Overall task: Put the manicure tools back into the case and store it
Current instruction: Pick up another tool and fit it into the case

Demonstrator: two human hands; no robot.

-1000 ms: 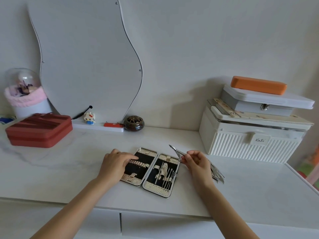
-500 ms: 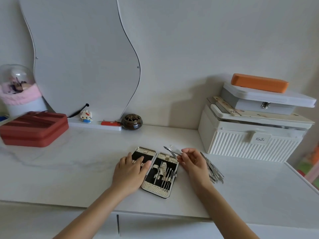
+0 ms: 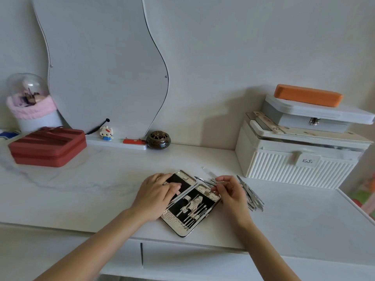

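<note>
- White ribbed storage box (image 3: pixel 292 165), far right on the desk (image 3: pixel 101 191): tab on its front reads "KaSi", the only writing I can make out. The grey latch box and orange case stacked on top show no legible text.
- Manicure case (image 3: pixel 191 207), near centre of the desk, lies open flat with both halves up. I judge it rigid, light and metal-trimmed, likely to slide on the smooth top. Best taken by its long edges once shut.
- My left hand (image 3: pixel 156 196) rests on the case's left half, fingers laid fairly flat and pressing down, pinning it in place.
- My right hand (image 3: pixel 231 190), just right of the case, pinches a thin steel tool (image 3: pixel 205 180) between fingertips, tip pointing far-left past the case's far edge.
- Loose tools (image 3: pixel 253 196) are piled just right of that hand. They look thin, stiff, slick and pointed, so I'd pick each up mid-shank, one at a time.
- Small tools in the right half sit under straps; elastic looks tight, so I'd slide them in end-first.
</note>
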